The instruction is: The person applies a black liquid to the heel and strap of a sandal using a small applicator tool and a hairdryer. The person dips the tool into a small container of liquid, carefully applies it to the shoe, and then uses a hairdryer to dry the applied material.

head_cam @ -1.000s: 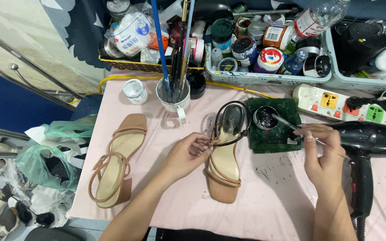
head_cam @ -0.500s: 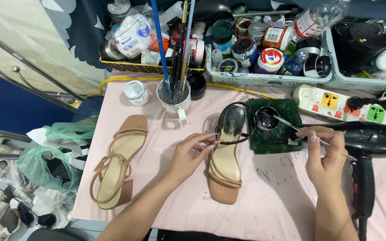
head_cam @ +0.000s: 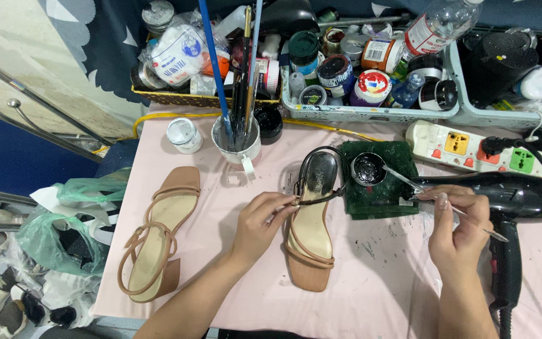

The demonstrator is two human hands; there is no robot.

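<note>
A tan strappy sandal [head_cam: 312, 232] lies on the pink table cover, its heel part and back strap dark. My left hand [head_cam: 261, 220] pinches the thin strap by the buckle at the sandal's left side. My right hand [head_cam: 458, 226] holds a thin brush [head_cam: 409, 183] whose tip reaches into a small round dish of black paint [head_cam: 367, 169]. The dish rests on a dark green pad [head_cam: 381, 188]. A second tan sandal [head_cam: 155, 235] lies to the left, untouched.
A black hair dryer [head_cam: 515, 207] lies just right of my right hand, plugged into a white power strip [head_cam: 472, 147]. A cup of brushes [head_cam: 238, 135], a small white jar [head_cam: 184, 134] and trays of paint jars [head_cam: 359, 75] line the back. Bags and shoes sit off the table's left edge.
My right hand has shifted slightly, keeping the brush tip at the paint dish. My left hand stays on the sandal strap.
</note>
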